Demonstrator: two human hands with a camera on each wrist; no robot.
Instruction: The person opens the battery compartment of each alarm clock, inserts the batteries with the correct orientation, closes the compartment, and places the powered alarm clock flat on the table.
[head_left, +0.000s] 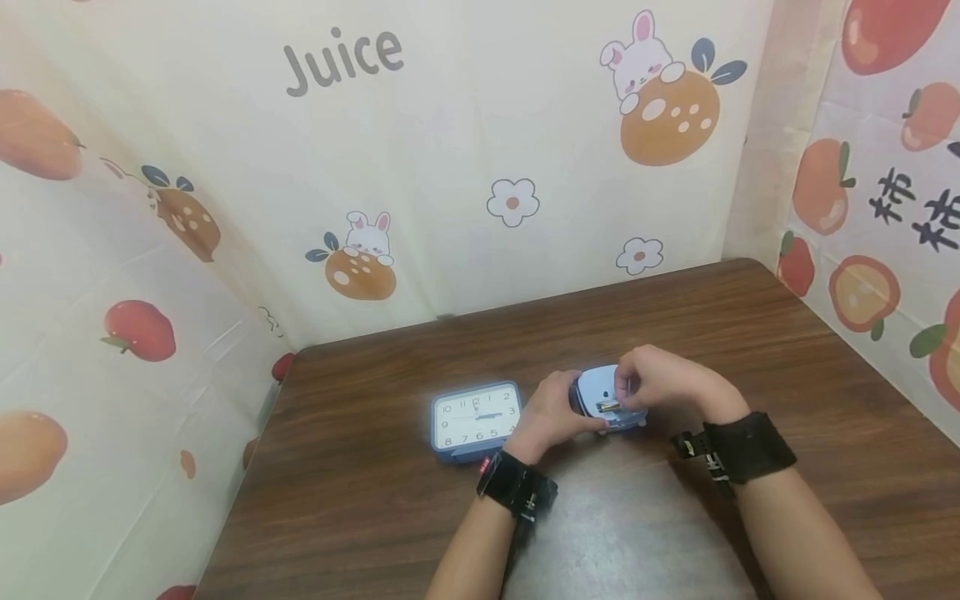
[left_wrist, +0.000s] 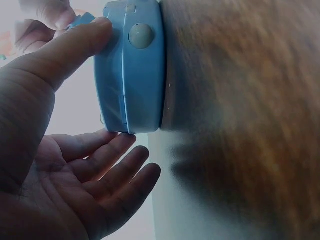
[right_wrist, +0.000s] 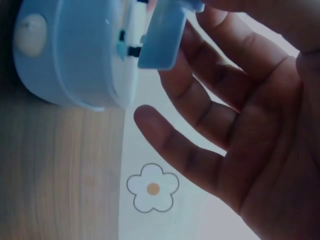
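Observation:
A blue clock lies face down on the brown table, its back upward with a small open compartment in it. My left hand grips the clock from the left, thumb along the near edge and fingertips at the other side. Over the clock's back, my right hand pinches a small blue battery cover, raised off the compartment. A round pale foot shows on the clock's side in the left wrist view. Just left of my left hand, a second blue clock lies with its white dial up.
The wood-grain table runs back to a printed curtain with fruit and rabbits. More printed cloth hangs along the right side. Black straps circle both wrists.

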